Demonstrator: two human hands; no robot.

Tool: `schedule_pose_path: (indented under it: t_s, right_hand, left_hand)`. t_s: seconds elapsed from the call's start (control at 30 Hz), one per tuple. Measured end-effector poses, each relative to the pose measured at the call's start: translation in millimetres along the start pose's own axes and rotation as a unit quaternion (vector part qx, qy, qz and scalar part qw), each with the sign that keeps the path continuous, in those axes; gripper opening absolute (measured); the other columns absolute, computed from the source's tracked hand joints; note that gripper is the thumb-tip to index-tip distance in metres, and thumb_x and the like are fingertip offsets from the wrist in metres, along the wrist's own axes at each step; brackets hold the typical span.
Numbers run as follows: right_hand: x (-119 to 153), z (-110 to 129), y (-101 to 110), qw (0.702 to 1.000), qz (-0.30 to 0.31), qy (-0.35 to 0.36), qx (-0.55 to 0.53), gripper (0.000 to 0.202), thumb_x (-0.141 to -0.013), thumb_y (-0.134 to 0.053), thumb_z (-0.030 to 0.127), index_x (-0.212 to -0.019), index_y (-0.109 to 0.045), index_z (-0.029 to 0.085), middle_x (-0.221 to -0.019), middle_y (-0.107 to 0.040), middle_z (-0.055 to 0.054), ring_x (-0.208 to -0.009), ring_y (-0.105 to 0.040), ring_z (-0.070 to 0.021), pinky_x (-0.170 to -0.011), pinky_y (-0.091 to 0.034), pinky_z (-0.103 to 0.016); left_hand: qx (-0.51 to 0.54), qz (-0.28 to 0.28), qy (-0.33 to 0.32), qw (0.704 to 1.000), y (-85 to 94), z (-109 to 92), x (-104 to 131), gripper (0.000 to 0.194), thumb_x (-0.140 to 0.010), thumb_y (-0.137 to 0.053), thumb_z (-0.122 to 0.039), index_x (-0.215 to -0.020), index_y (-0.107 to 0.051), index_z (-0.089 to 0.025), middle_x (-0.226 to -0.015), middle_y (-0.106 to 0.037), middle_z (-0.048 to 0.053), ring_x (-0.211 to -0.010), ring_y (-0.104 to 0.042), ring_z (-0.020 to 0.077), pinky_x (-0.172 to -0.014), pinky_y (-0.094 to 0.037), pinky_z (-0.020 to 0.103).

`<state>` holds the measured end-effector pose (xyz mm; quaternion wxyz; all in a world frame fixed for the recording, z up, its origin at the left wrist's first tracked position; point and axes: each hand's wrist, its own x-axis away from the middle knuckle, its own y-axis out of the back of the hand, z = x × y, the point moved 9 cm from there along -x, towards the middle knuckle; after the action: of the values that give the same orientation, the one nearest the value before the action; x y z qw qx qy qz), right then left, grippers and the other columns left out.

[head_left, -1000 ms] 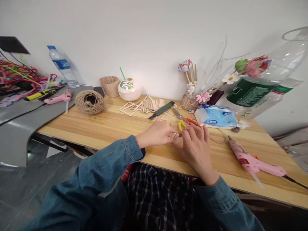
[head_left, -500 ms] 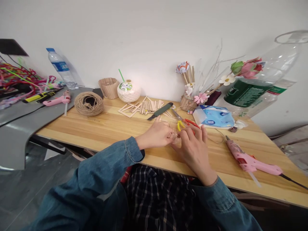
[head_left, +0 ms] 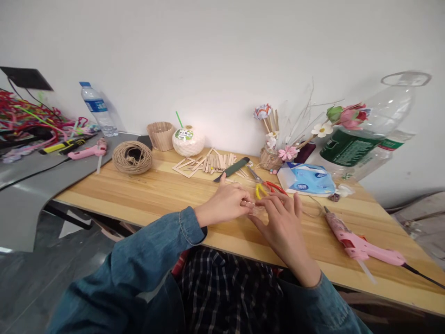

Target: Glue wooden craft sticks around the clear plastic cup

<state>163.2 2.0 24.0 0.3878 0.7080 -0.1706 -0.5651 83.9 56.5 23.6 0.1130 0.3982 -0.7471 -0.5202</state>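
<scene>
Just above the front of the wooden table (head_left: pixel 167 199), my left hand (head_left: pixel 225 202) is closed, its fingers curled round one side of a small clear, plastic-looking piece (head_left: pixel 257 210). My right hand (head_left: pixel 283 222) meets it from the other side, thumb and bent fingers pinching the same piece. Fingers cover much of it, so its full shape is hidden. Right behind the hands lie scissors (head_left: pixel 276 187) with red and yellow handles. A dark green craft knife (head_left: pixel 232 169) lies beyond my left hand, beside a pile of wooden sticks (head_left: pixel 215 163).
A pink glue gun (head_left: pixel 371 253) with a cord lies at right. Behind stand a tissue pack (head_left: pixel 309 179), a flower pot (head_left: pixel 271 159) and a large bottle (head_left: pixel 351 148). Leftward are a twine roll (head_left: pixel 132 157), a wooden cup (head_left: pixel 160 136), a coconut (head_left: pixel 188 140) and another glue gun (head_left: pixel 88 150).
The camera view has tilted up slightly, so the table's things sit lower. My hands stay together at the clear piece; the right fingers have shifted and spread a little.
</scene>
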Motion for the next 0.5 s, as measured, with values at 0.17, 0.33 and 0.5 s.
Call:
schedule_pose_path:
  t_s: [0.17,0.33,0.5]
  right_hand:
    - [0.1,-0.9,0.7,1.000,0.001,-0.006,-0.006,0.017,-0.082,-0.059,0.036,-0.088,-0.059,0.020,-0.088,-0.065,-0.003,-0.100,-0.052,-0.0264,-0.104,-0.021,-0.050]
    - [0.9,-1.9,-1.5,1.000,0.014,-0.012,-0.004,0.016,-0.083,-0.058,0.036,-0.089,-0.059,0.021,-0.091,-0.065,-0.003,-0.102,-0.051,-0.0261,-0.105,-0.019,-0.049]
    - [1.2,-1.9,-1.7,1.000,0.016,-0.012,-0.003,0.015,-0.082,-0.060,0.034,-0.088,-0.058,0.020,-0.090,-0.065,-0.003,-0.103,-0.051,-0.0260,-0.106,-0.019,-0.050]
  left_hand:
    - [-0.013,-0.005,-0.007,1.000,-0.9,0.0,0.0,0.015,-0.081,-0.054,-0.022,-0.069,-0.061,-0.018,-0.085,-0.070,-0.001,-0.089,-0.062,0.0170,-0.108,-0.011,0.056]
    - [-0.014,-0.012,-0.030,0.999,-2.5,-1.9,0.8,0.011,-0.080,-0.054,-0.019,-0.071,-0.060,-0.018,-0.087,-0.071,-0.001,-0.086,-0.062,0.0163,-0.109,-0.007,0.056]
    - [-0.002,0.011,-0.030,1.000,-6.6,0.3,1.7,0.009,-0.083,-0.056,-0.022,-0.076,-0.060,-0.017,-0.093,-0.069,0.001,-0.096,-0.060,0.0178,-0.109,-0.005,0.058]
